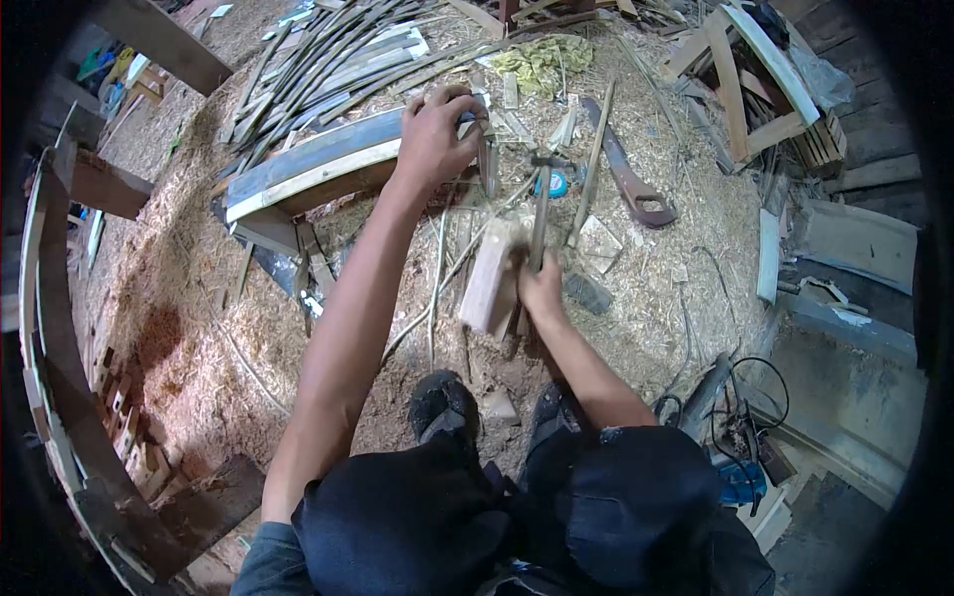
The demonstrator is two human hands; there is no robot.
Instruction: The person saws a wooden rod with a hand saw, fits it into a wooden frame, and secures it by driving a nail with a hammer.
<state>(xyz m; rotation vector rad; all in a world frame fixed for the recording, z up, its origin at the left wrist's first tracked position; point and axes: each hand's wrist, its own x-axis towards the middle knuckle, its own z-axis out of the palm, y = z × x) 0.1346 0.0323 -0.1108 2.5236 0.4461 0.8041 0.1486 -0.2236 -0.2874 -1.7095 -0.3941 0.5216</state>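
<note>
My left hand [437, 137] is at the right end of a long wooden piece [328, 164] with a grey-blue top face, its fingers curled over that end. My right hand [542, 290] is closed round the handle of a hammer [542, 214], whose dark head points away from me. Just left of that hand a pale wooden block [492, 278] stands at a tilt, slightly blurred. Beyond the hammer lies a round turquoise tape measure [557, 184]. What my left fingertips touch is partly hidden.
A handsaw [636, 184] lies on the shavings to the right. Thin wood strips [328, 74] are piled at the back left. Wooden frames stand at the far left [60, 348] and back right [735, 89]. A blue power tool [740, 482] with a black cable sits at the lower right.
</note>
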